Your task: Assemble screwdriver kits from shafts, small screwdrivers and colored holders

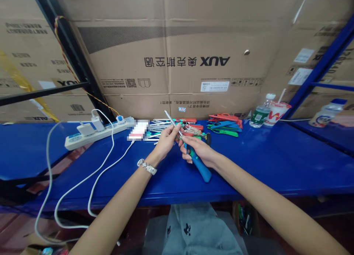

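A tool with a blue handle (201, 167) and a thin metal shaft (169, 117) is held tilted over the front of the blue table. My right hand (197, 149) is closed round it where the handle meets the metal. Fingers of my left hand (167, 138) pinch the metal shaft, just up and left of my right hand. Behind both hands lies a pile of metal shafts and red-handled tools (190, 128). To its right is a stack of red, blue and green handles (225, 124).
A white power strip (96, 135) with plugs and cables lies at the left, beside a blurred phone-like item (138, 130). A water bottle (260, 113) and a lidded cup (275, 115) stand back right. Large cardboard boxes (177, 41) rise behind the blue table (257, 166).
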Demonstrator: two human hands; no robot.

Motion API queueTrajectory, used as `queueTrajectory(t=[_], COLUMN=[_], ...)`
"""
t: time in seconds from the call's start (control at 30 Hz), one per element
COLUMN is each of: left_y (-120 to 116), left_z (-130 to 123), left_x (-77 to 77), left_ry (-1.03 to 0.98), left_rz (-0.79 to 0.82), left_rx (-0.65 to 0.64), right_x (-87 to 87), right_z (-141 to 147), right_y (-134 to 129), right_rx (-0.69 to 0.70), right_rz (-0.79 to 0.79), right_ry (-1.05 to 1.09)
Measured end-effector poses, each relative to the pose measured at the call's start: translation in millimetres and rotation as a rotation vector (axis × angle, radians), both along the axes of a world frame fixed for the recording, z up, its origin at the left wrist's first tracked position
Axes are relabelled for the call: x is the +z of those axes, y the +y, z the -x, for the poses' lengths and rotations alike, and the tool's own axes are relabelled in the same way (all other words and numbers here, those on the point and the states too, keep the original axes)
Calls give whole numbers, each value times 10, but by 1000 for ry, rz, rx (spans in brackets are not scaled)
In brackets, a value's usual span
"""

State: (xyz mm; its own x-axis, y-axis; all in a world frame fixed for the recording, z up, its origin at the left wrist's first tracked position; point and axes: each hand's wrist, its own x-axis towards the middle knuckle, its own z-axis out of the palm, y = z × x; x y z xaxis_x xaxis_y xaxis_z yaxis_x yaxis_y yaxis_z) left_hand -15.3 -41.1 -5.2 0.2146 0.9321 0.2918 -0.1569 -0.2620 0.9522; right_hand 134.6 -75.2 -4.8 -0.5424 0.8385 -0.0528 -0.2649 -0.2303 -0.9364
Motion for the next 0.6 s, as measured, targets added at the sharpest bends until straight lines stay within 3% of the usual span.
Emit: queueTrajectory(t=[0.2,0.43,0.6], left_y=[9,-30,-32], left_z=[10,8,-30], left_x=[-21,-13,-3], left_ry=[19,24,42], left_rz=[-8,49,-28], left_rx=[-29,-87,-31], right_x=[27,18,29], right_z=[-13,-17,-3], right_y=[-3,10,-2], right_rx=[2,8,3], right_rz=[33,20,53], right_ry=[-61,22,25])
